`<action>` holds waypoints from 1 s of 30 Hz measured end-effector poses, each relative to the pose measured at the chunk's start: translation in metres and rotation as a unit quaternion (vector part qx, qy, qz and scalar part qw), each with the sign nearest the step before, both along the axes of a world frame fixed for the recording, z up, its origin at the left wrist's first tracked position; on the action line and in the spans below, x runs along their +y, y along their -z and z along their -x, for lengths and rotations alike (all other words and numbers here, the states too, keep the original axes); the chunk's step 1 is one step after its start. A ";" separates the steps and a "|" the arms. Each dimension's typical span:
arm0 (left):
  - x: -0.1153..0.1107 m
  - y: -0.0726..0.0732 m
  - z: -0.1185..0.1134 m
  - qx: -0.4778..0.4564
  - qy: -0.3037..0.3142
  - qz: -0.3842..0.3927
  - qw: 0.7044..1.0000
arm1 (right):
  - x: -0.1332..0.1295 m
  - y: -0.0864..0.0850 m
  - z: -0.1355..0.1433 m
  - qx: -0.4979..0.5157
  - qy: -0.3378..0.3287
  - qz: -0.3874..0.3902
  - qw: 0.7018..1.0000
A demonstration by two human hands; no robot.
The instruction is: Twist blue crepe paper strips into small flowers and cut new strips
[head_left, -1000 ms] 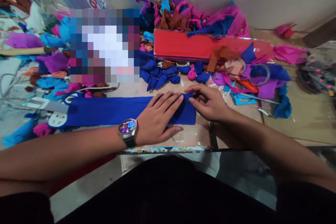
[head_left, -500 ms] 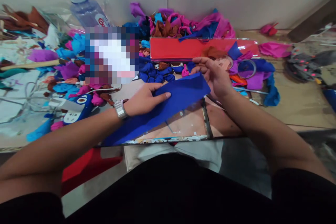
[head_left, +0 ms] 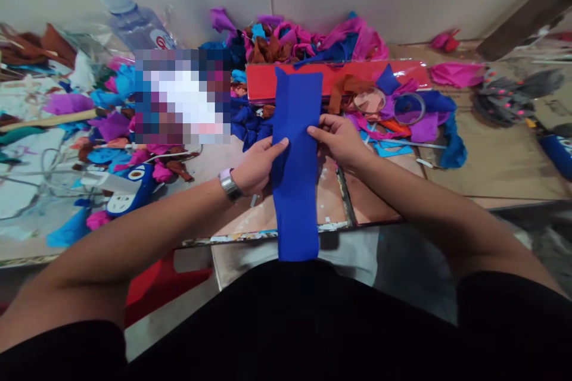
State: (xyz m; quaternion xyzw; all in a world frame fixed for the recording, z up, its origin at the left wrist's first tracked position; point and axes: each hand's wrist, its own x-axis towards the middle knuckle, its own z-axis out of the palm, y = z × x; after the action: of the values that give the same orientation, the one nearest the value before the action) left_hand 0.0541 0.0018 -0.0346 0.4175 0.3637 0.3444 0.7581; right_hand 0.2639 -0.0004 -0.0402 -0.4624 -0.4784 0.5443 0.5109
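Across the left part of the red packet [head_left: 328, 77], as viewed, the top of a blue strip [head_left: 297, 161] is seen, its length hung toward the wearer. Below the packet, its side edges are pinched by the left hand [head_left: 256, 166] and right hand [head_left: 347, 141], thumbs in front, the other fingers partly hidden.

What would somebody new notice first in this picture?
Probably the bright blue strip in the middle, held by the left hand at one long edge and the right hand at the other. Next might come the shiny red pack behind it, with a colourful heap of scraps against the wall. The white-capped bottle stands out at the upper left.
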 end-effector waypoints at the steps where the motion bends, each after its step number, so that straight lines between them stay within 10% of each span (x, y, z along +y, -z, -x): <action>1: -0.001 0.004 0.000 -0.007 0.014 -0.023 1.000 | 0.002 0.000 -0.003 -0.005 0.016 -0.012 1.000; 30: -0.004 0.024 0.020 0.129 0.183 -0.367 0.903 | 0.048 0.024 -0.056 -0.177 0.117 -0.200 0.957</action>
State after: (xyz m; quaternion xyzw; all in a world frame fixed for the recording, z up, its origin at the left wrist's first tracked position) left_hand 0.0336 -0.0021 -0.0586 0.7664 0.2229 0.2519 0.5473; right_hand 0.3199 0.0473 -0.0646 -0.4926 -0.6029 0.2834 0.5600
